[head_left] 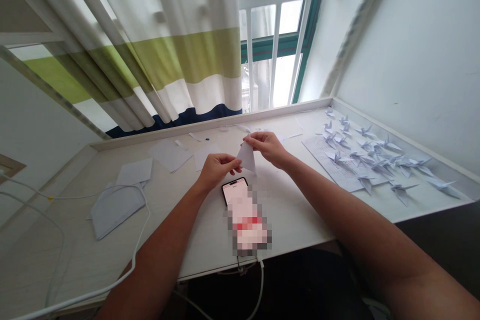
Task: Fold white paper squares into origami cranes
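Observation:
Between my two hands is a small piece of white folded paper (247,158), held up above the desk. My left hand (219,167) pinches its left edge between thumb and fingers. At its top corner, the fingertips of my right hand (265,146) are closed on it. The paper looks roughly triangular; its finer folds are too small to make out. Just below my hands a phone (236,191) lies on the desk with its screen lit, partly blurred out.
Several white paper cranes (375,157) cover the right side of the desk (300,215), some on a printed sheet (318,160). Loose paper sheets (170,155) and a paper stack (118,210) lie left. A white cable (147,215) crosses near my left forearm. Curtains (168,50) hang behind.

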